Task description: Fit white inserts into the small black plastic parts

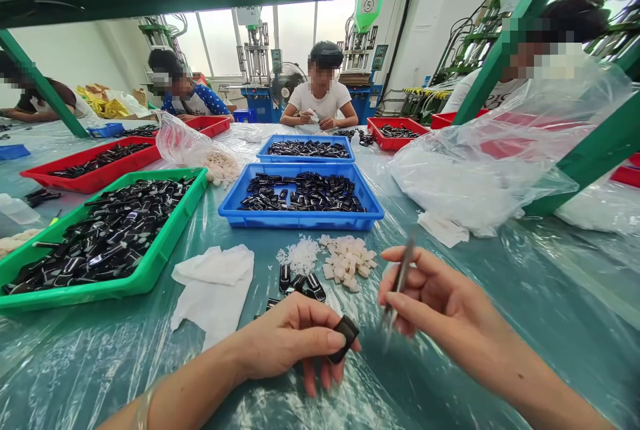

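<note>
My left hand (pixel 305 340) pinches a small black rectangular plastic part (pixel 345 338) between thumb and fingers above the table. In my right hand (pixel 430 297) is a pair of metal tweezers (pixel 401 277), held like a pen and blurred by motion, its tips pointing down. Just beyond my left hand lie several similar black parts (pixel 314 287). Behind them sit a small heap of clear-white bits (pixel 299 255) and a heap of cream-coloured blocks (pixel 349 262). A crumpled white cloth (pixel 215 283) lies to the left of these.
Two blue trays (pixel 300 219) of black parts stand ahead, a green tray (pixel 145 278) of them at left. Red trays (pixel 95 180) lie farther off. A large clear plastic bag (pixel 480 170) and a green frame post (pixel 595 150) are at right. Several people sit around the table.
</note>
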The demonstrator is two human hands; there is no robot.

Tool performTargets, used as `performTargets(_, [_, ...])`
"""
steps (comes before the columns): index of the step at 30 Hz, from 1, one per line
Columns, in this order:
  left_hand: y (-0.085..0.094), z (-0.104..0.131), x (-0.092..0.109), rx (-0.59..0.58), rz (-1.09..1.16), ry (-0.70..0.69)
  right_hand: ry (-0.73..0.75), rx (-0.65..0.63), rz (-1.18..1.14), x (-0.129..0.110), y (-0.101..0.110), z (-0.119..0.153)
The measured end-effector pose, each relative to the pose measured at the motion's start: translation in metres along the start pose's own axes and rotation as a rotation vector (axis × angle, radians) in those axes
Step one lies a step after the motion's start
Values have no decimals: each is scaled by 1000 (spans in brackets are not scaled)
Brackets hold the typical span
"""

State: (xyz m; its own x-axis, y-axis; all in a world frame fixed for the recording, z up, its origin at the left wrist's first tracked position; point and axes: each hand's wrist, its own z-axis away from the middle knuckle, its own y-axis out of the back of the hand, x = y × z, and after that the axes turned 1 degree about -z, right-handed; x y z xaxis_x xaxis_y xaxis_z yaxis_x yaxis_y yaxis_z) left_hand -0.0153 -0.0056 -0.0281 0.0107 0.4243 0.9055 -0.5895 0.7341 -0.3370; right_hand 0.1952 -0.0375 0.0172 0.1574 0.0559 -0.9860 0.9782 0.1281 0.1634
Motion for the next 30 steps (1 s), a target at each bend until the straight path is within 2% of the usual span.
performTargets(6, [3, 2, -2, -98, 23, 12, 97, 81, -83, -3, -1, 3])
performTargets(11, [2, 2, -2, -110, 31, 15, 113, 253, -166, -9, -15, 10])
performTargets(13, [2, 2, -1, -113, 39, 17, 145, 285, -164, -10, -22, 13])
performTargets(18, [3, 1, -1, -128, 61, 19, 187, 287, -134, -9, -30, 16])
performTargets(30, [0, 2, 1, -133, 64, 46, 191, 227, -132, -1, -31, 19])
